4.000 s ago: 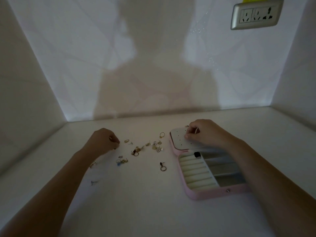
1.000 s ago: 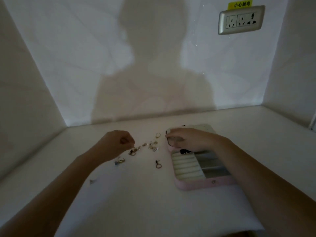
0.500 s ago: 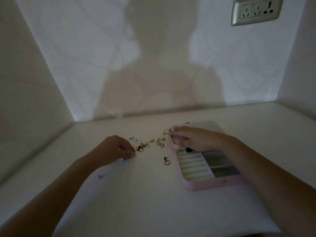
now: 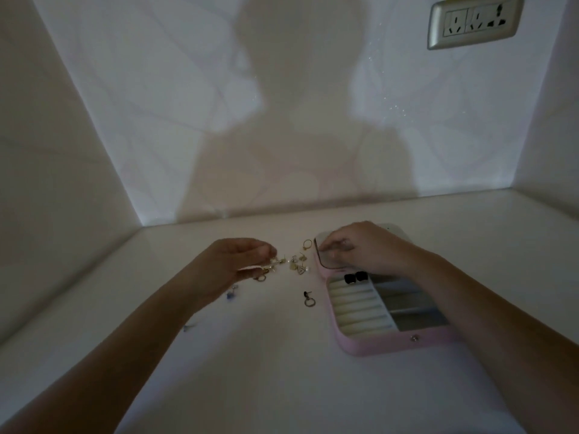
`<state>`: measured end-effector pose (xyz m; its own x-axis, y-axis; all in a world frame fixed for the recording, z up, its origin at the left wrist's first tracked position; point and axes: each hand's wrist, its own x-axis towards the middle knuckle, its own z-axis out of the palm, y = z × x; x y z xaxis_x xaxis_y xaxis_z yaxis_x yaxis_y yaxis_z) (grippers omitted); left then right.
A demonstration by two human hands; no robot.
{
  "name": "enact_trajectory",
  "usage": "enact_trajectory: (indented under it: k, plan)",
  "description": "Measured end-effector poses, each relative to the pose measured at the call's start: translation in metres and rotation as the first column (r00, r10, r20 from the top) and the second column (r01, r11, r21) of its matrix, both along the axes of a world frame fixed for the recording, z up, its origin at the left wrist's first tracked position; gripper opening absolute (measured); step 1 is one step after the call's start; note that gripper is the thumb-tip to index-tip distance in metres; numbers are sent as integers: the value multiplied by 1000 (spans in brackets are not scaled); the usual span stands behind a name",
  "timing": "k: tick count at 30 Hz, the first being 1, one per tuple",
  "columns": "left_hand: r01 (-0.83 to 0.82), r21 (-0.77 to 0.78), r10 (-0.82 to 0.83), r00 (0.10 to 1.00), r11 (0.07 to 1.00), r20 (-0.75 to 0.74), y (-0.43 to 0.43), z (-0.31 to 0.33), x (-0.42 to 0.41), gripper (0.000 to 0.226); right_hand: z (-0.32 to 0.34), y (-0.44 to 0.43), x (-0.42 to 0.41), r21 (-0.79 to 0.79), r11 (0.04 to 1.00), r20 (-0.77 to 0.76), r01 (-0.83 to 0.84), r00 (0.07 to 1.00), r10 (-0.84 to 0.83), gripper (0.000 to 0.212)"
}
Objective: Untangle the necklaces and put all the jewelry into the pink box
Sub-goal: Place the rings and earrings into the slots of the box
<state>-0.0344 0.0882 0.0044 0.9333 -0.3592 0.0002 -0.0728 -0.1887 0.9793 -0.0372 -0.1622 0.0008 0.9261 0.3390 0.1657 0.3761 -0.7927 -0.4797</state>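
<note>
jewelry (image 4: 298, 266) scattered beside left grip (image 4: 230, 264) pinching gold piece (image 4: 273, 263); right grip (image 4: 366, 249) on pink box (image 4: 391, 346), hold unclear.

Just one cam, head-worn and wide-angle, looking forward and down across the table (image 4: 266, 386) toward its far edge and the back wall (image 4: 188, 104), pretty close.

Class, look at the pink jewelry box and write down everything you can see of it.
The pink box lies open and flat on the white table, right of the loose jewelry. Its shell looks smooth and pink, with rounded corners and a small metal snap on the near wall. Inside are pale ring rolls holding two black pieces, beside grey compartments. The right hand rests on its far panel.
</note>
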Motion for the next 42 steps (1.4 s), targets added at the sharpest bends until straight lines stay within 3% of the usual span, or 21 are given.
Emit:
enact_trajectory:
  k: [5, 11, 19, 24, 29, 33, 38, 42]
  plan:
    - [148, -163, -165, 981, 975, -100, -31, -2, -7, 14, 13, 6, -7, 428, 891, 36, -148, 988, 147, 13]
    - [138, -237, -164, 982, 962, -96, -53, 0, -2, 18, 20, 5, -10, 622, 755, 16, -207, 967, 253, 26]
    - [-73, -345, 1, 979, 936, -204, -74, 1, 1, 23, 19, 6, -11, 513, 849, 229, -129, 973, 10, 19]
    - [-138, -365, 48, 969, 921, -244, -77, -4, 0, 23, 17, 9, -11, 472, 879, 225, -74, 974, -38, 8]
    - [-92, -322, 53, 990, 942, -129, -73, -5, -2, 18, 18, 7, -10, 430, 902, 205, -32, 977, -63, 10]
    - [-42, -185, 48, 998, 982, 31, -73, 0, -8, 28, 19, 3, -7, 421, 907, 146, -12, 988, -55, 7]
    - [-163, 3, 156, 951, 987, 267, -73, 6, -14, 20, 23, 0, -9, 438, 897, -49, -64, 994, 95, 4]
    - [-183, 30, 163, 931, 983, 327, -76, 6, -17, 15, 27, -10, -9, 492, 864, -163, -102, 965, 207, 11]
